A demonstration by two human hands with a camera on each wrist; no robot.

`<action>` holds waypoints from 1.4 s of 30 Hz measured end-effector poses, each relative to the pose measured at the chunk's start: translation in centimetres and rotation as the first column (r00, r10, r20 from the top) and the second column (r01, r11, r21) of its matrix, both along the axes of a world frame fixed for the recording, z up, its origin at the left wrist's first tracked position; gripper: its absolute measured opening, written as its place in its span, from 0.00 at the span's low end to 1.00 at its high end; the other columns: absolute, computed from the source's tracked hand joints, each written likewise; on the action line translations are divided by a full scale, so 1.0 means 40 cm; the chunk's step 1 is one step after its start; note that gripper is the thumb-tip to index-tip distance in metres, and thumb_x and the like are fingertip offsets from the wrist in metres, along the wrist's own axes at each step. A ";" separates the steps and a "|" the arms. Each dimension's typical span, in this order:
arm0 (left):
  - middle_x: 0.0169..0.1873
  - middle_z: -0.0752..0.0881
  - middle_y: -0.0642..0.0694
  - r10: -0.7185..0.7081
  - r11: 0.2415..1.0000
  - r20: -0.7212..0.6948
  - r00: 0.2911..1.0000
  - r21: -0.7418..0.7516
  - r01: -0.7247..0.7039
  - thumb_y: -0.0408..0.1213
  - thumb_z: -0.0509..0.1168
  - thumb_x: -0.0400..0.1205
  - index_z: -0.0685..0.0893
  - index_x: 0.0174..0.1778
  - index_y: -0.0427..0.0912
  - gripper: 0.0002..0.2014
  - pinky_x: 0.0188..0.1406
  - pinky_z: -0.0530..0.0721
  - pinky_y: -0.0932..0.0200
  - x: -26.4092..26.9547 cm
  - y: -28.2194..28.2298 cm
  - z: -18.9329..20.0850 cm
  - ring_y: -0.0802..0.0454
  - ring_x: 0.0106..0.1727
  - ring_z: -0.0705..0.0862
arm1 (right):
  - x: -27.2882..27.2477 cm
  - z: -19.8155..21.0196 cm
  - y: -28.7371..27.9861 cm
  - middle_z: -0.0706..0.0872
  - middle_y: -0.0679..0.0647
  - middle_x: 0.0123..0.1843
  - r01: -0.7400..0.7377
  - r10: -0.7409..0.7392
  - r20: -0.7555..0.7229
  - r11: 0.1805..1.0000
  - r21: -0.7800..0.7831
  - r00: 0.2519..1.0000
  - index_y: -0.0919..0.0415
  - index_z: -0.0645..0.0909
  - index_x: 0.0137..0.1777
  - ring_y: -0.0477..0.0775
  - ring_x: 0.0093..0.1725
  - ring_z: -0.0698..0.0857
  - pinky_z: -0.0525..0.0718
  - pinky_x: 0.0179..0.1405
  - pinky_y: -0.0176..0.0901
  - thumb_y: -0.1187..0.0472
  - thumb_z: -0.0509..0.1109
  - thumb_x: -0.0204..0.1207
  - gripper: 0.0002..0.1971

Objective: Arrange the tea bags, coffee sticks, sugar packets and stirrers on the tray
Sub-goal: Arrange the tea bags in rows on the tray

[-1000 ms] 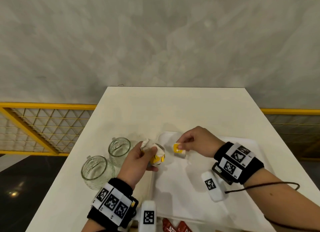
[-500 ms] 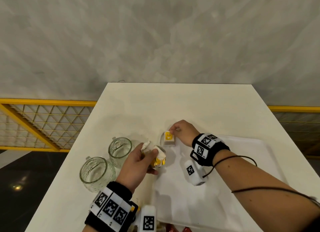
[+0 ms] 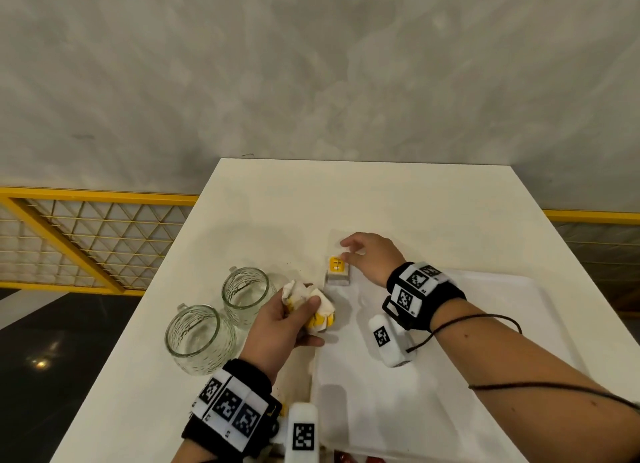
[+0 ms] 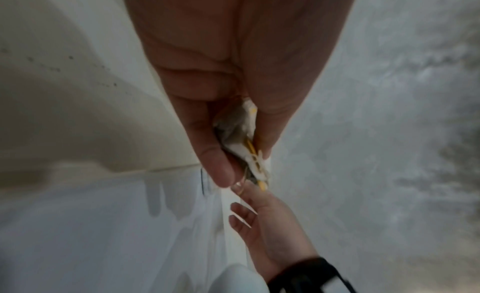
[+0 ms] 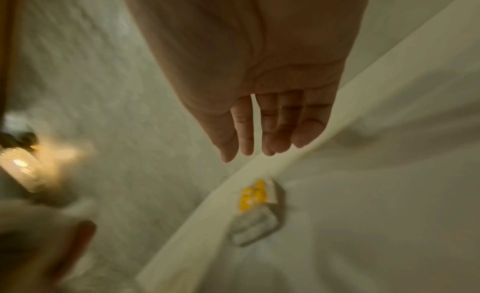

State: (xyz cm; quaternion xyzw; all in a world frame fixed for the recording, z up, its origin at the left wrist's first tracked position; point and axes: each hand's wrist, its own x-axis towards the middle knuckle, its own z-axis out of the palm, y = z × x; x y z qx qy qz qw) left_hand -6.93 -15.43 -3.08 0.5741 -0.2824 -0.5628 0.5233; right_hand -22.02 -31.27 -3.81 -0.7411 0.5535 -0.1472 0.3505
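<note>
Tea bags [image 3: 313,305], crumpled white paper with yellow tags, sit bunched in the left hand's [image 3: 284,324] grip beside two ribbed glass jars [image 3: 221,317]. Right hand [image 3: 372,260], fingers relaxed, hovers over one flat tea bag [image 3: 337,272] lying in the smooth white tray's [image 3: 502,324] far corner.

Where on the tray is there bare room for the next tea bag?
The tray lies bare right of the placed tea bag, under the right hand and forearm. Crowded: its left edge, by the left hand gripping tea bags and two glass mugs.
</note>
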 end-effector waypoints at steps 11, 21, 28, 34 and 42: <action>0.30 0.87 0.49 -0.022 0.999 -0.089 0.996 -0.044 0.018 0.39 0.65 0.84 0.86 0.54 0.37 0.10 0.32 0.89 0.55 -0.065 0.000 0.046 0.57 0.29 0.85 | -0.069 0.108 0.269 0.84 0.45 0.46 -0.129 0.172 0.276 0.978 -0.166 0.946 0.49 0.86 0.55 0.45 0.36 0.83 0.81 0.41 0.32 0.56 0.82 0.65 0.18; 0.44 0.89 0.39 -0.039 0.997 -0.148 0.988 -0.065 0.030 0.34 0.64 0.84 0.84 0.60 0.33 0.12 0.28 0.87 0.58 -0.093 0.027 0.067 0.49 0.40 0.87 | -0.125 0.150 0.272 0.87 0.62 0.37 0.029 -0.117 0.626 0.988 0.149 0.771 0.66 0.86 0.47 0.51 0.32 0.85 0.86 0.34 0.39 0.70 0.68 0.79 0.05; 0.38 0.87 0.42 0.002 0.998 -0.116 0.993 -0.060 -0.009 0.36 0.66 0.83 0.85 0.55 0.36 0.09 0.25 0.84 0.59 -0.093 0.024 0.054 0.53 0.33 0.86 | -0.140 0.173 0.266 0.87 0.57 0.38 -0.004 -0.086 0.604 0.989 0.146 0.792 0.62 0.84 0.46 0.54 0.32 0.85 0.84 0.32 0.38 0.68 0.66 0.81 0.06; 0.23 0.82 0.50 -0.035 0.970 0.220 0.975 -0.228 0.086 0.34 0.74 0.76 0.88 0.46 0.43 0.05 0.16 0.73 0.62 -0.065 0.013 0.105 0.55 0.18 0.74 | -0.160 0.195 0.244 0.86 0.49 0.36 -0.178 0.146 0.390 0.983 0.048 0.909 0.61 0.85 0.50 0.43 0.33 0.84 0.80 0.39 0.32 0.65 0.69 0.80 0.04; 0.17 0.80 0.52 -0.082 0.966 0.434 0.897 -0.187 0.179 0.39 0.74 0.78 0.87 0.30 0.44 0.10 0.17 0.72 0.63 -0.075 -0.013 0.133 0.57 0.15 0.73 | -0.170 0.235 0.249 0.90 0.51 0.38 -0.291 0.175 0.441 0.933 0.211 0.880 0.61 0.86 0.52 0.42 0.35 0.87 0.83 0.39 0.33 0.72 0.70 0.76 0.09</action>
